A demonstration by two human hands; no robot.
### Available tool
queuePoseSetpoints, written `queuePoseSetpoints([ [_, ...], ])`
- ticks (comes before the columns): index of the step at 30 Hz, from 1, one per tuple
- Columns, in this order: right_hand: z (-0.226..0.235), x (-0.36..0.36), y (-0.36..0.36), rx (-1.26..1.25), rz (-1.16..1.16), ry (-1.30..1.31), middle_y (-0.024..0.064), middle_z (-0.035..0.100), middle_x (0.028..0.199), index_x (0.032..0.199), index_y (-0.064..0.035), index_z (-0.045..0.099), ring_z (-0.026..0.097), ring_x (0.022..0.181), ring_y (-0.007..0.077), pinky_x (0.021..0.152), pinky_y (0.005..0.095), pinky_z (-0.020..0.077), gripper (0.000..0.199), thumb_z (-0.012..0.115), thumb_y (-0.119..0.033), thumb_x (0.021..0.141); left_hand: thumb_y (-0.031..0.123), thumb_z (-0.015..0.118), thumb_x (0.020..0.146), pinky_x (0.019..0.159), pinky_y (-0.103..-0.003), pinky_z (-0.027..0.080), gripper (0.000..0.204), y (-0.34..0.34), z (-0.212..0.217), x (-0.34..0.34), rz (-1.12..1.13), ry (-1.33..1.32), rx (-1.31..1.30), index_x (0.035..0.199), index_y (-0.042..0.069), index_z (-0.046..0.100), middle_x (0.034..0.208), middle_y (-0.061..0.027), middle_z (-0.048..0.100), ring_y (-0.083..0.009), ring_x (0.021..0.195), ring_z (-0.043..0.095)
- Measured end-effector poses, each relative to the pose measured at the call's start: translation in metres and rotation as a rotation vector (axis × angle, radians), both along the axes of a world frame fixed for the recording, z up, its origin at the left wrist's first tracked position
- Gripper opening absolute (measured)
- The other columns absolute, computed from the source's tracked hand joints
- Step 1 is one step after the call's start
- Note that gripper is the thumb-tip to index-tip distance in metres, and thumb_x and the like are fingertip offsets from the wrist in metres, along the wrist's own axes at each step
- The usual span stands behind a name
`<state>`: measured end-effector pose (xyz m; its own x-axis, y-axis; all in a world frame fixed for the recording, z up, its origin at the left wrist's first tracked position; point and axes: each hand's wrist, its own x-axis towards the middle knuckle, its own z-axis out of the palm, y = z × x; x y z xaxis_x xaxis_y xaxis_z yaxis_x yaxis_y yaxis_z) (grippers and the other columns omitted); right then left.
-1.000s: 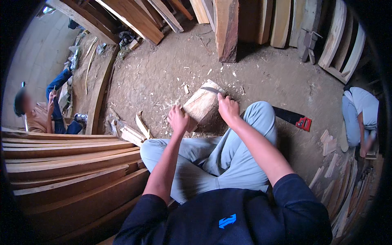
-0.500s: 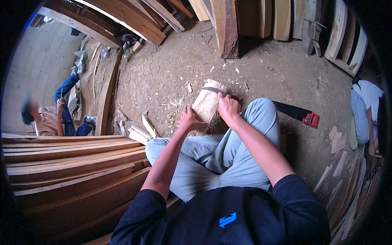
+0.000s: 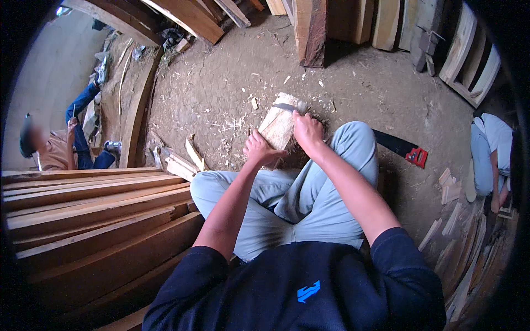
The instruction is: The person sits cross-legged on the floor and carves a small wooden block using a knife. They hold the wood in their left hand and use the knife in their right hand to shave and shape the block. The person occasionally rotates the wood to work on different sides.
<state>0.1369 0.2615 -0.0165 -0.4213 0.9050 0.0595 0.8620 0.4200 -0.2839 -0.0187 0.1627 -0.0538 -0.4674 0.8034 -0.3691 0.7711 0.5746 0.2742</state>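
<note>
A pale, roughly hewn block of wood (image 3: 277, 129) lies on the dirt floor in front of my crossed legs. My left hand (image 3: 260, 148) grips its near left side, fingers along the edge and thumb across the near end. Closed around the end of a dark, flat blade, my right hand (image 3: 308, 130) is at the block's far right side. That dark blade (image 3: 284, 106) lies across the top of the block near its far end; its handle is hidden in my fist, so I cannot tell its exact kind.
A handsaw with a red handle (image 3: 417, 156) lies right of my knee. Stacked planks (image 3: 94, 215) fill the left; upright timbers (image 3: 310, 38) stand ahead. Two people sit nearby, one at left (image 3: 58, 149) and one at right (image 3: 494, 149). Wood offcuts (image 3: 450, 185) lie at right.
The whole view has shifted slightly, so most things sit higher in the picture. Both hands keep their hold, and the blade stays across the block's far end.
</note>
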Motion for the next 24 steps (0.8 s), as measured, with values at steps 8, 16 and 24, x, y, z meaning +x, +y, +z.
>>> queuePoseSetpoints([
  [8, -0.001, -0.055, 0.030, 0.121, -0.049, -0.206, 0.0235, 0.070, 0.093, 0.102, -0.0027, 0.069, 0.074, 0.080, 0.0300, 0.062, 0.0372, 0.0606, 0.021, 0.053, -0.007, 0.090, 0.070, 0.087, 0.043, 0.108, -0.053, 0.030, 0.144, 0.001, 0.005, -0.001, -0.005, -0.035, 0.086, 0.146, -0.004, 0.019, 0.142, -0.0235, 0.040, -0.0401, 0.134, 0.037],
  [16, 0.006, -0.023, 0.005, 0.024, 0.088, -0.124, 0.0239, 0.069, 0.085, 0.116, -0.0032, 0.066, 0.072, 0.073, 0.0367, 0.060, 0.0459, 0.0583, 0.029, 0.051, -0.008, 0.091, 0.071, 0.087, 0.040, 0.107, -0.052, 0.031, 0.145, -0.005, -0.003, -0.003, 0.027, -0.020, 0.093, 0.145, -0.004, 0.021, 0.140, -0.0227, 0.041, -0.0386, 0.133, 0.038],
  [24, -0.018, -0.046, 0.042, 0.151, -0.080, -0.180, 0.0194, 0.071, 0.090, 0.107, -0.0053, 0.068, 0.073, 0.077, 0.0323, 0.065, 0.0434, 0.0600, 0.023, 0.052, -0.008, 0.092, 0.070, 0.087, 0.041, 0.107, -0.052, 0.032, 0.144, -0.006, 0.002, 0.001, 0.024, -0.031, 0.118, 0.146, -0.003, 0.021, 0.141, -0.0221, 0.041, -0.0380, 0.133, 0.038],
])
